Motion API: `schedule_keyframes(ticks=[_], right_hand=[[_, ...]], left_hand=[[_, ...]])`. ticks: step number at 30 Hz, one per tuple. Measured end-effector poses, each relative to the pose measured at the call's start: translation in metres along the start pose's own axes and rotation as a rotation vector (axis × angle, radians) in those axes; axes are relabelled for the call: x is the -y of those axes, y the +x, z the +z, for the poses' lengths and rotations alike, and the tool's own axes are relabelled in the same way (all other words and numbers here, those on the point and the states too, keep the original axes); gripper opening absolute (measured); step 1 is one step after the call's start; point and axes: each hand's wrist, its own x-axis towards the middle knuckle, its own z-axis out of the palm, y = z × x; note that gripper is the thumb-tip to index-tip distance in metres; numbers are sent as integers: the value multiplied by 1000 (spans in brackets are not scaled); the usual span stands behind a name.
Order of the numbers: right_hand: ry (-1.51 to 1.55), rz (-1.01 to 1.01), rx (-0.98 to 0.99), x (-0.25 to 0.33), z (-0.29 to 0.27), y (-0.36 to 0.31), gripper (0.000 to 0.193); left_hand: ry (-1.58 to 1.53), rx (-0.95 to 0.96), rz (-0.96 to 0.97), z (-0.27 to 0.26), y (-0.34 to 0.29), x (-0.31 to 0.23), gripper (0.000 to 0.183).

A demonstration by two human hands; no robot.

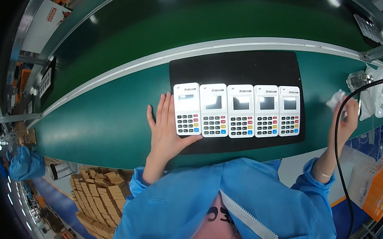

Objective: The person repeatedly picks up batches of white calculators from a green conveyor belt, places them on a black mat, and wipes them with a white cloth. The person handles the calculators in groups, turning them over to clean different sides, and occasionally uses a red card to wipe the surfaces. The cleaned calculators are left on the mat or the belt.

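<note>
Left hand: my left hand (165, 133) lies flat on the green surface (107, 130), fingers spread and holding nothing; its edge touches the leftmost keypad terminal (188, 108).
Right hand: my right hand (346, 118) is lifted off to the right, and its fingers are closed on a small white cloth (335, 99).
Terminals: five white keypad terminals stand side by side in one straight row on a black mat (238, 64), all face up, screens to the far side.
Where the mat is: just in front of me, between my two hands, on the near part of the surface.
Progress: I judge the row is laid out and aligned; I cannot tell from here which screens are already wiped. The cloth is well apart from the row, so the wiping seems not in hand at this moment.
In the way: a black cable (341, 147) hangs in front of my right forearm, between this hand and the row.
Around: a white plastic bag (378, 98) and a clear container (357, 80) sit at the far right; brown cartons (101, 189) are stacked below on my left.
</note>
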Motion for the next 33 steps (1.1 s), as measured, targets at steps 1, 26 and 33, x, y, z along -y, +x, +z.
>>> schedule_keyframes(ticks=[1,26,33], right_hand=[[122,26,45,25,15,-20,18],[9,-386,439,152,80,-33,34],[294,-294,543,175,87,-36,40]], left_hand=[[-12,0,-11,0,-1,0,126],[-63,8,-8,-2,-1,-1,125],[-75,7,-17,-4,0,-2,128]])
